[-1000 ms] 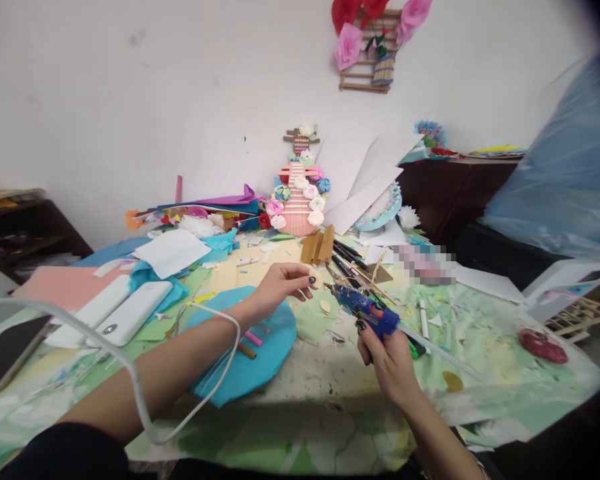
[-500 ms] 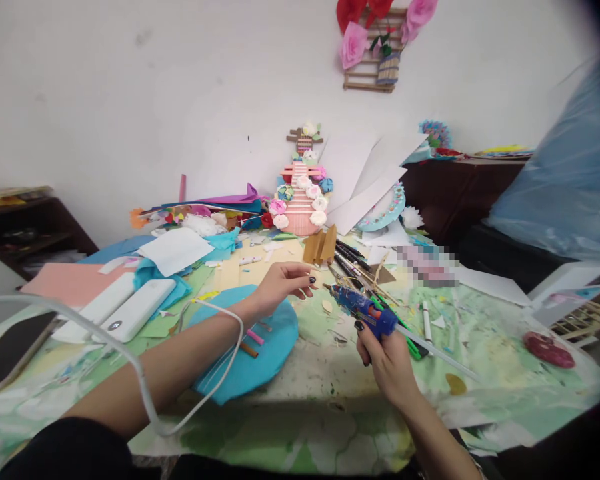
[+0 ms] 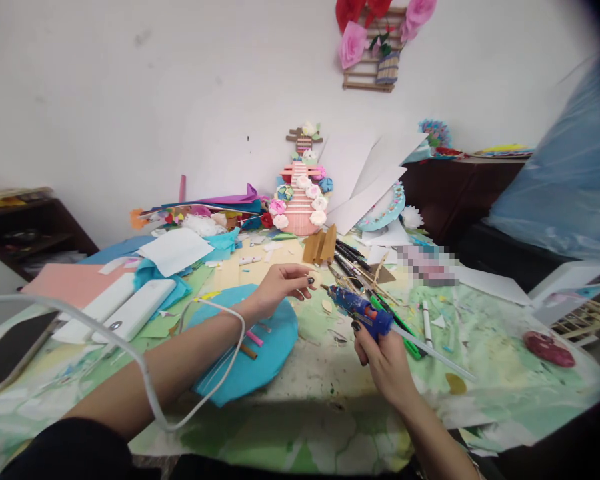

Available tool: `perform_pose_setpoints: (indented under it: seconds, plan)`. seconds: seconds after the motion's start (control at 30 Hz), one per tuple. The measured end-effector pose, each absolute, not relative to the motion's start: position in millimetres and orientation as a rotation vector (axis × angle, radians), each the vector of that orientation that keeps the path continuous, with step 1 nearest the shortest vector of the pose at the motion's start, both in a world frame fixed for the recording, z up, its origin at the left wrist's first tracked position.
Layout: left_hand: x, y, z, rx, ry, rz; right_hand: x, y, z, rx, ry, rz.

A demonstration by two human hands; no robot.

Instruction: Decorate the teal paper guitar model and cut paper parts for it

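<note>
My right hand [image 3: 385,360] is wrapped round a blue hot glue gun [image 3: 361,312], with a clear glue stick [image 3: 437,355] poking out of its back end. The gun's nozzle points left, toward my left fingertips, with a small gap between. My left hand [image 3: 284,288] pinches a small pale piece [image 3: 316,276], partly hidden by the fingers; its exact kind is too small to make out. Under my left wrist lies a round blue disc [image 3: 275,363] bearing a pink stick [image 3: 255,339] and a brown stick [image 3: 249,351].
A white cable [image 3: 145,380] loops across my left forearm. Pens [image 3: 347,260] and a marker [image 3: 427,319] lie beyond the glue gun. A flower-covered pink lute-shaped craft [image 3: 300,217] stands against the wall. White power banks [image 3: 135,310] and a phone [image 3: 15,350] are on the left.
My right hand and the glue gun have shifted very slightly left. My left hand stays nearly still, still pinching the pale piece.
</note>
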State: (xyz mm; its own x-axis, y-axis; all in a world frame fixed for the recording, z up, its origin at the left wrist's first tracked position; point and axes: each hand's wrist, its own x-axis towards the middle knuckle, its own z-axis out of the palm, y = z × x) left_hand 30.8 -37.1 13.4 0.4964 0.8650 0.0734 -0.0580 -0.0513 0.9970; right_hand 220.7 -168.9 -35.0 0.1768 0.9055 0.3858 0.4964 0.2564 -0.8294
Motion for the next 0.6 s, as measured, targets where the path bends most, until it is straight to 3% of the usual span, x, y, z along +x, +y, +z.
perform_pose_setpoints:
  seconds: [0.6]
  plan:
    - [32.3,-39.4,14.3,1.4,0.793,0.897,219.5,-169.6,-36.3,-1.381,-1.453,0.49]
